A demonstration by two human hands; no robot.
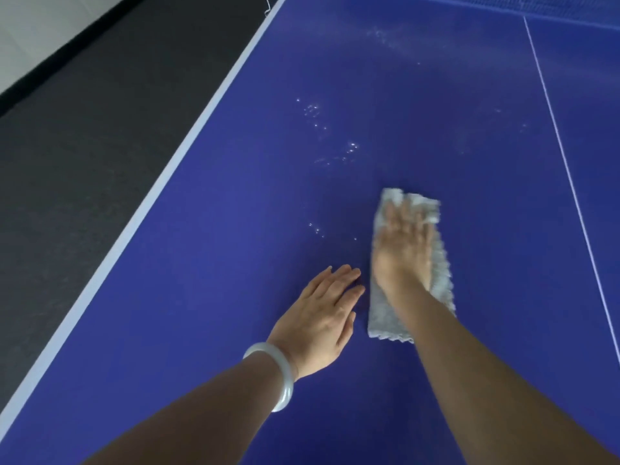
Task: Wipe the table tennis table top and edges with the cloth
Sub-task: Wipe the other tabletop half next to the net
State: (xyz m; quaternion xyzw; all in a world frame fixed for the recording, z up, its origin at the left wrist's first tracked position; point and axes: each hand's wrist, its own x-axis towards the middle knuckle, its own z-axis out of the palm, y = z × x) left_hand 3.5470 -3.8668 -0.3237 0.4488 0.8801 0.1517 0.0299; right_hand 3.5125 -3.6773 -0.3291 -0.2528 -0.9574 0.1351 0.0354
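A blue table tennis table top (pixel 235 213) fills most of the view, with a white left edge line (pixel 141 209). A folded grey cloth (pixel 385 317) lies flat on the top. My right hand (pixel 402 250) presses down on the cloth with straight fingers and looks blurred. My left hand (pixel 322 317) rests flat on the blue surface just left of the cloth, fingers straight, with a pale bangle (pixel 271 374) on the wrist. Small shiny wet spots (pixel 335 139) dot the table beyond the cloth.
A thin white centre line (pixel 563 156) runs down the table at the right. The net (pixel 536 1) crosses the far end. Dark grey floor (pixel 84 146) lies beyond the left edge, with a pale wall strip at the top left.
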